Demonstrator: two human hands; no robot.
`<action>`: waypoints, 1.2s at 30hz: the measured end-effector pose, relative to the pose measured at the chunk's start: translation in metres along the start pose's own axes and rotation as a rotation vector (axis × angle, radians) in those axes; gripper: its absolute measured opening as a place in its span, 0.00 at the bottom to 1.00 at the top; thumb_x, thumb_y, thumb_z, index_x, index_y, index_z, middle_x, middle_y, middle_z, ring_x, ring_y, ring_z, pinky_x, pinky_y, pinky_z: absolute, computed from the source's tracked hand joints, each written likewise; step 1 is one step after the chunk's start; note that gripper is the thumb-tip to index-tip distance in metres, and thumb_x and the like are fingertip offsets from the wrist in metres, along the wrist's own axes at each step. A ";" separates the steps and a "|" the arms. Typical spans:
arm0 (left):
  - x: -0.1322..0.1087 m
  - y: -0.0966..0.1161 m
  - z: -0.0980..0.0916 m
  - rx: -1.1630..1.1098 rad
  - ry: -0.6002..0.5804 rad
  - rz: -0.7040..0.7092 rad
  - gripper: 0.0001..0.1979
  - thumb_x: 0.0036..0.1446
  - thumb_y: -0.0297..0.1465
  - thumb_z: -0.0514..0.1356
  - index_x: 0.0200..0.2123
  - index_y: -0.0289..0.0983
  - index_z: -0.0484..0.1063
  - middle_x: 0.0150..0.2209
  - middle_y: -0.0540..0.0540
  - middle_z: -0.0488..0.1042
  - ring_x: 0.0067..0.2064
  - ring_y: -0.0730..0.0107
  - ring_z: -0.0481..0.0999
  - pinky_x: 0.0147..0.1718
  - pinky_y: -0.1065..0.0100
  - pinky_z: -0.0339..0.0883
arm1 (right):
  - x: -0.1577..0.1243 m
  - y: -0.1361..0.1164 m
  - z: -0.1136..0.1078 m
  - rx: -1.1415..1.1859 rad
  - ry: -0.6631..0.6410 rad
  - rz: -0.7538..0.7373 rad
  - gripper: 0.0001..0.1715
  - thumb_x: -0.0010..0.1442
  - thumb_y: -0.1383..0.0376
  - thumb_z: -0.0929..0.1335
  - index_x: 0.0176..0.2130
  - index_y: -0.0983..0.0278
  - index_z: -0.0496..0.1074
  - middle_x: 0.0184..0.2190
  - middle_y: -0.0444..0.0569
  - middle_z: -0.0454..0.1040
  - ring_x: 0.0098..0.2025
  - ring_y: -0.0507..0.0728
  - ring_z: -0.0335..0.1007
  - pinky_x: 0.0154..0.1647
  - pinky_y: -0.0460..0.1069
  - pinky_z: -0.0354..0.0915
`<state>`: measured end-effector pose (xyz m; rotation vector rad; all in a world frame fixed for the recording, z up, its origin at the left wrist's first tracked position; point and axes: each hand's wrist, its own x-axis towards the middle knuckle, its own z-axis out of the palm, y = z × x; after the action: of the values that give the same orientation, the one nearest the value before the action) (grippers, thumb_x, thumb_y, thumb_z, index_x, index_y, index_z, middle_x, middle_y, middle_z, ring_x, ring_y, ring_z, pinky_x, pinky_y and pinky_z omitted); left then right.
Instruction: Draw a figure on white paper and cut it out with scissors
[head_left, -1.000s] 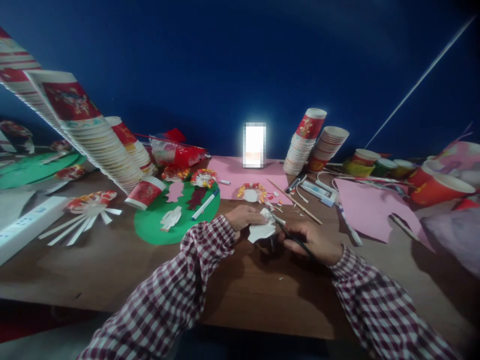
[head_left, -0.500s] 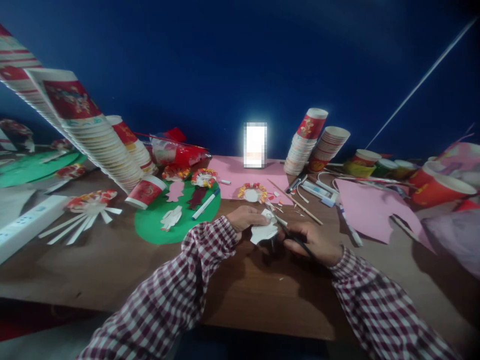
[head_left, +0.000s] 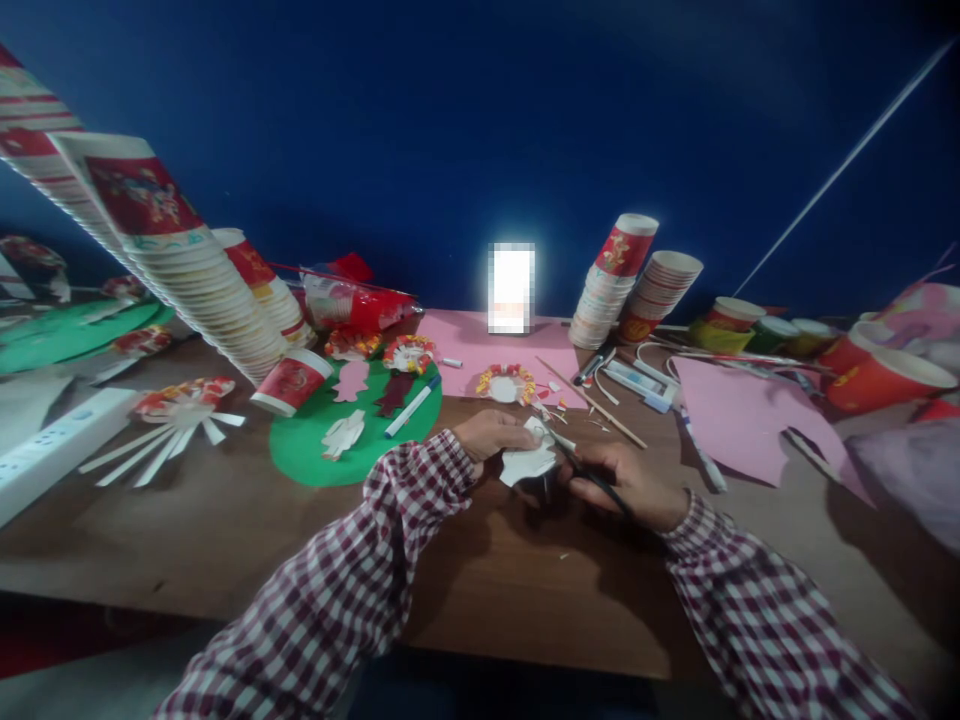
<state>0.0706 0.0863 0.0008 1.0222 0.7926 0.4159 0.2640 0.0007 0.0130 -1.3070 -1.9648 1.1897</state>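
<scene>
My left hand pinches a small white paper cut-out between thumb and fingers, above the brown table. Closed around dark-handled scissors, my right hand holds them at the right edge of this paper. The blades are partly hidden by the paper and shadow. To the left, a green paper disc carries a white cut-out figure, a pink one, a dark red one and a blue-capped marker. Beyond my hands lies a ring of red and yellow pieces.
Tall stacks of paper cups lean at the left, and shorter stacks stand at the back right. A bright phone-like screen is upright behind pink paper. A wooden stick and cut pink sheet lie at the right.
Almost nothing differs. Both hands keep their hold, and the paper and scissors stay in nearly the same place.
</scene>
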 end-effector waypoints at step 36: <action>-0.003 0.007 -0.002 0.095 -0.049 -0.074 0.06 0.36 0.30 0.66 0.18 0.32 0.74 0.15 0.50 0.68 0.17 0.80 0.62 0.16 0.75 0.51 | -0.003 0.002 -0.005 -0.150 -0.064 -0.004 0.15 0.56 0.59 0.64 0.33 0.68 0.72 0.28 0.47 0.73 0.30 0.54 0.66 0.30 0.46 0.60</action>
<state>0.0678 0.0889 0.0078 1.0840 0.8094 0.2907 0.2694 0.0004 0.0142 -1.3527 -2.1377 1.1129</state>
